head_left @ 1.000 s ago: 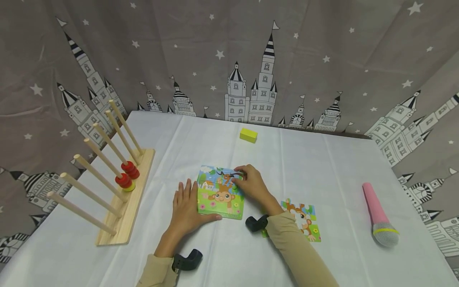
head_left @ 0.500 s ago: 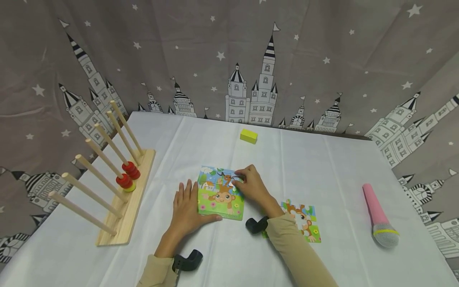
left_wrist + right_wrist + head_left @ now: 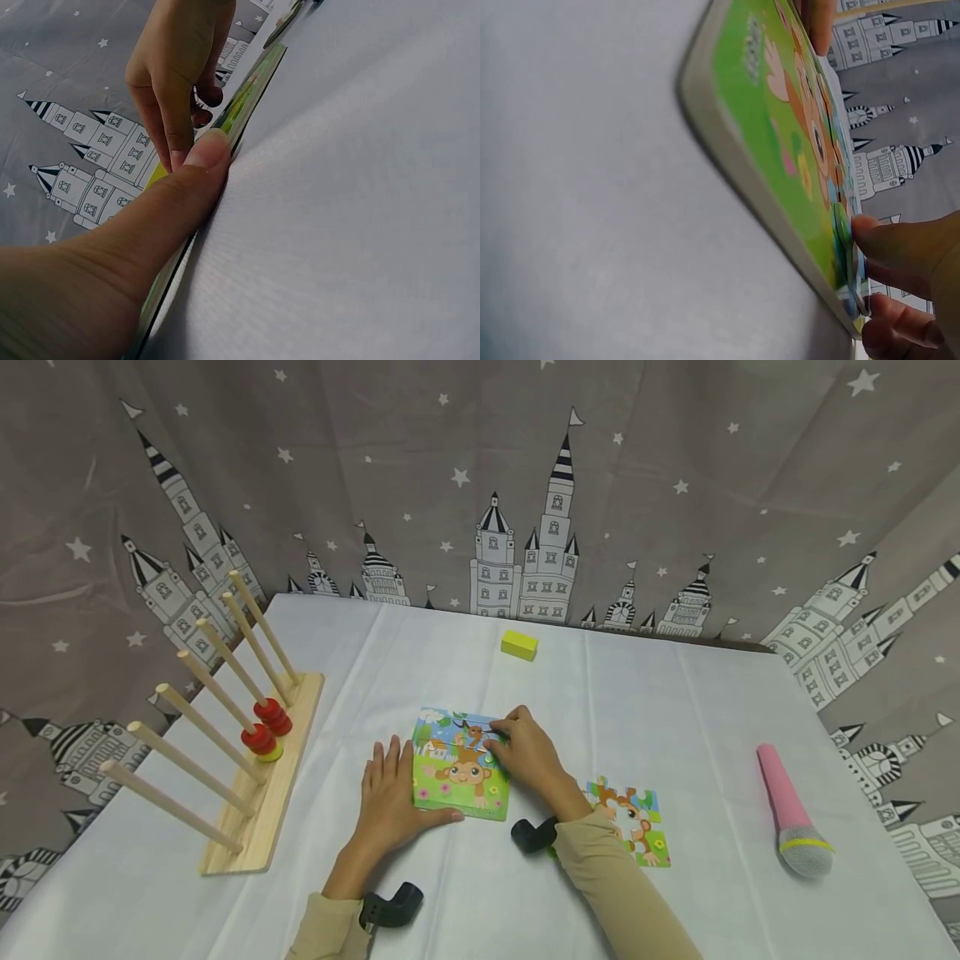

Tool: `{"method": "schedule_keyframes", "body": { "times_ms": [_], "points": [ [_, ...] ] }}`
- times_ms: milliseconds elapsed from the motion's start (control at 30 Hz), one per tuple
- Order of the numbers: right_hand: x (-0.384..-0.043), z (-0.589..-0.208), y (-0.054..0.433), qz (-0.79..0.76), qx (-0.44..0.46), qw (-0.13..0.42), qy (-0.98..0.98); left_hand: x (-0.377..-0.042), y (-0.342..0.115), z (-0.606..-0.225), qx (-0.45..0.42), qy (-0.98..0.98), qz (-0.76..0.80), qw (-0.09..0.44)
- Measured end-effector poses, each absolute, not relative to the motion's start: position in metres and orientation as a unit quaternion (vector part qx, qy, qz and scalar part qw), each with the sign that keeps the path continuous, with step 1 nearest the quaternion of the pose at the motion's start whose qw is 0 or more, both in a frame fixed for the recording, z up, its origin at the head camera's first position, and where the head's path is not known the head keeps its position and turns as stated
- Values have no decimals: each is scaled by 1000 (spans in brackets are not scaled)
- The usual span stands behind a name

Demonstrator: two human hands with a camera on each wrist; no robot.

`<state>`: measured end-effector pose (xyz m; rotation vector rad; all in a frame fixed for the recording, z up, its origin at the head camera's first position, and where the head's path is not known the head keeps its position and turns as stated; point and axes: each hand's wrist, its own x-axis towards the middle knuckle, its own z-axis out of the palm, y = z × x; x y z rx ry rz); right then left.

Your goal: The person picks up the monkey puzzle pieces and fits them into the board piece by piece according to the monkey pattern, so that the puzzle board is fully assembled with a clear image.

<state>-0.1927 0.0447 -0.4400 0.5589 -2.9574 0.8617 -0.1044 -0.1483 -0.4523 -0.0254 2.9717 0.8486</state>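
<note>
A square monkey jigsaw puzzle board (image 3: 452, 777) lies in the middle of the table in the head view. My left hand (image 3: 390, 797) rests along its left side, fingers straight, with the thumb over the near edge; the left wrist view shows that thumb (image 3: 202, 154) on the rim. At the board's upper right, my right hand (image 3: 528, 752) pinches a puzzle piece (image 3: 843, 232) between thumb and fingers. In the right wrist view this piece sits slightly tilted over the board's corner, overlapping the picture. The fingers hide part of that corner in the head view.
Right of the board, a partly joined monkey puzzle (image 3: 652, 835) lies under the right forearm. A wooden peg rack (image 3: 288, 777) with red rings (image 3: 260, 739) stands left. A yellow block (image 3: 519, 645) is at the back, a pink microphone (image 3: 787, 793) far right.
My right hand has shifted very slightly at the board's upper right corner, still pinching the puzzle piece. My left hand and the board have stayed in place.
</note>
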Motion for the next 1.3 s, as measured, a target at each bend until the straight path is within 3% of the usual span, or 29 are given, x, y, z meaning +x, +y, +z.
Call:
{"method": "schedule_keyframes", "body": {
  "times_ms": [433, 667, 833, 1033, 1300],
  "points": [
    [-190, -437, 43, 157, 212, 72, -962, -104, -148, -451, -8, 961, 276, 23],
    [-192, -443, 46, 207, 198, 69, -955, -104, -148, -451, -7, 961, 274, 22],
    [-185, -439, 48, 200, 249, 74, -945, -104, -148, -451, -7, 961, 275, 19],
    [-164, -432, 51, 164, 324, 42, -931, -104, -147, -452, -1, 962, 271, 18],
    [-144, -429, 56, 134, 315, -34, -939, -104, -148, -452, -2, 964, 267, 13]
  ]
}}
